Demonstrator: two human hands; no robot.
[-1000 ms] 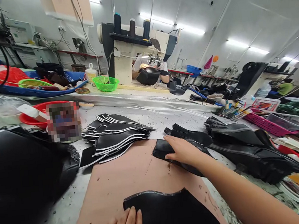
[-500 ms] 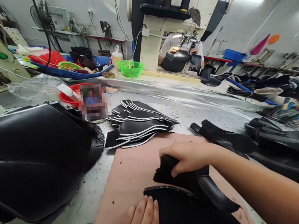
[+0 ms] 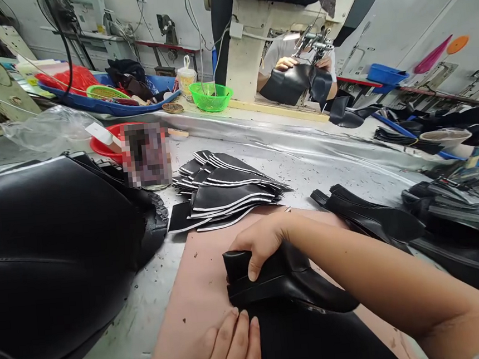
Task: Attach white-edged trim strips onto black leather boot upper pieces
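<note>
A large black leather piece point(image 3: 316, 343) lies on the pink board point(image 3: 178, 296), at the bottom of the view. My left hand point(image 3: 231, 348) rests flat at its left edge, fingers stretched out together. My right hand point(image 3: 260, 247) grips a smaller, curved black leather piece point(image 3: 270, 288), with the thumb on the near side and the other fingers mostly hidden behind it. This curved piece sits along the upper edge of the large one and overlaps it. Its smooth, shiny side faces me.
Fanned black pieces with white edges point(image 3: 228, 194) lie beyond the board. A big black leather stack point(image 3: 57, 257) fills the left, and more black pieces point(image 3: 369, 218) lie right. Behind are a red bowl point(image 3: 106, 146), a green basket point(image 3: 211, 98) and a person at a sewing machine point(image 3: 286, 63).
My right hand has moved left and turned the curved leather piece smooth side toward me, bringing it down onto the large piece's upper edge. My left hand stays almost in place.
</note>
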